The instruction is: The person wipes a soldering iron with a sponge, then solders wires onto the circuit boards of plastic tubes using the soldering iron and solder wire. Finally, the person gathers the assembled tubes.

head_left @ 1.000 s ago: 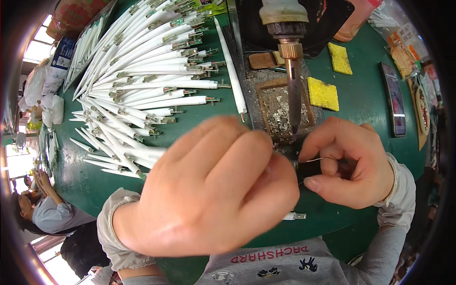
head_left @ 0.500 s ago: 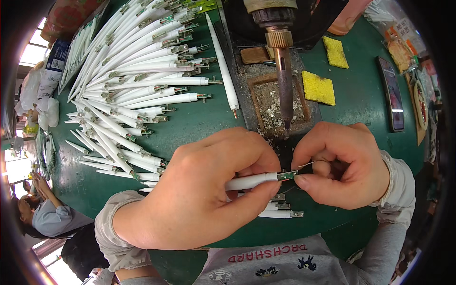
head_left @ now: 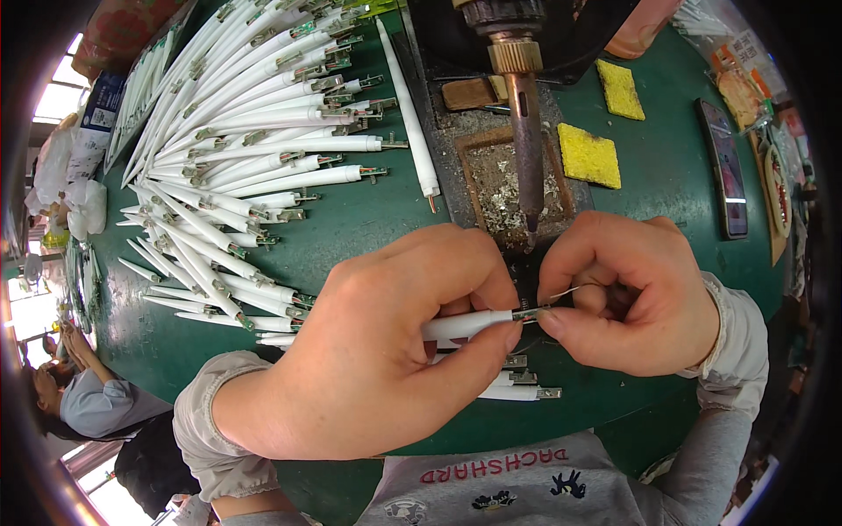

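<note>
Hands clenched: left hand (head_left: 386, 351) gripping white tube (head_left: 460, 324), right hand (head_left: 627, 294) pinching thin wire (head_left: 561, 295) at tube's metal tip, steadied beneath soldering iron (head_left: 524, 131).

We list one white tube (head_left: 462, 324), slim, lying level above the green table, metal connector tip (head_left: 529, 312) pointing right, thin wire (head_left: 566, 294) touching that tip

Two yellow sponges (head_left: 589, 154) — one soldering iron (head_left: 524, 131), one phone (head_left: 727, 171) — and dozens of white tubes (head_left: 263, 149).
</note>
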A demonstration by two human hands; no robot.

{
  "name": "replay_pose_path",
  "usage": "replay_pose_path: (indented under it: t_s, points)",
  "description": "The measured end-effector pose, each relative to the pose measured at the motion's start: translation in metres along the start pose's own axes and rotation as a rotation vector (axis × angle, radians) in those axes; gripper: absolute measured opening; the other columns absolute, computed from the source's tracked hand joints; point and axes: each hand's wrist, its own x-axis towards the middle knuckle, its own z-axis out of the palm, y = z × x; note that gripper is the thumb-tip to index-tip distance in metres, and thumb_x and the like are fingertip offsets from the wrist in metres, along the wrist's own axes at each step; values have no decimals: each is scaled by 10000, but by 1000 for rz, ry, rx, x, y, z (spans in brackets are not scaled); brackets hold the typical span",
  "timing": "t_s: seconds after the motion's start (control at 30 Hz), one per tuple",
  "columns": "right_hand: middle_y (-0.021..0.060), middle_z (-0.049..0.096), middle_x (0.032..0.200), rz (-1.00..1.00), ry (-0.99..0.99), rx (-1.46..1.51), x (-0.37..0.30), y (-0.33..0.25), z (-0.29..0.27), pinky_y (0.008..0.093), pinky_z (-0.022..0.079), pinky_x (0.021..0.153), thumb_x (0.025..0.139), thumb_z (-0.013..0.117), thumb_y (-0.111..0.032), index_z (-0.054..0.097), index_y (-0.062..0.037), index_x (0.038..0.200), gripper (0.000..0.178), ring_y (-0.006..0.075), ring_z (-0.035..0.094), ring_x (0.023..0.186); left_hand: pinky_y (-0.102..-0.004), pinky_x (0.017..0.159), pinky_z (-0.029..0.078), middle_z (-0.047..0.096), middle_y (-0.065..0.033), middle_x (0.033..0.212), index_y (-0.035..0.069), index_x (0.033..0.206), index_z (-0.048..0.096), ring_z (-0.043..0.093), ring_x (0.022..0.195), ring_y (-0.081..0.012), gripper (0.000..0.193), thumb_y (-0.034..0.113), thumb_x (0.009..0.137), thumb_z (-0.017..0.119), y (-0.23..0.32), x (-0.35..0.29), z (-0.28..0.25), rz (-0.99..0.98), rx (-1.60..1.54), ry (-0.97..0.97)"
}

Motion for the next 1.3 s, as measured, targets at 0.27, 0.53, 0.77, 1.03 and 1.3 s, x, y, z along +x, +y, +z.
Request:
replay_pose_path:
  t_s: [0.27, 0.53, 0.77, 1.03, 1.3]
  points:
    - [14, 488, 636, 149, 127, 256, -1, -3, -3, 178, 328, 414, 883, 512, -137, 446, 12, 843, 168, 45, 452, 451, -221, 707, 428, 543, -55, 894, -9, 867, 536, 533, 808, -91, 133, -67, 770, 606, 5, 8, -4, -146, -166, 70]
    - [29, 530, 590, -19, 100, 90, 0, -2, -2, 188, 360, 432, 884, 511, -112, 481, 13, 810, 148, 64, 512, 482, -201, 676, 406, 558, -19, 801, 19, 838, 522, 525, 759, -75, 131, -40, 770, 618, 8, 14, -10, -189, -290, 118]
    - [35, 533, 602, -46, 137, 117, 6, 2, 2, 190, 374, 439, 887, 521, -99, 482, 11, 821, 134, 69, 515, 489, -204, 647, 395, 555, -26, 815, 21, 835, 524, 510, 736, -72, 140, -33, 762, 630, 7, 16, -10, -162, -363, 144]
    - [52, 534, 641, -67, 176, 164, 7, 1, 4, 196, 399, 450, 881, 529, -89, 483, 16, 828, 126, 78, 522, 495, -204, 634, 388, 547, -35, 835, 18, 832, 528, 506, 738, -80, 142, -46, 750, 625, 9, 14, -10, -156, -399, 149]
    - [53, 526, 661, -100, 67, 58, 5, 3, -5, 194, 390, 440, 861, 523, -98, 488, 29, 842, 133, 88, 519, 481, -182, 565, 377, 562, -31, 831, 23, 846, 527, 506, 684, -59, 158, -24, 747, 641, 11, 13, -13, -221, -401, 166]
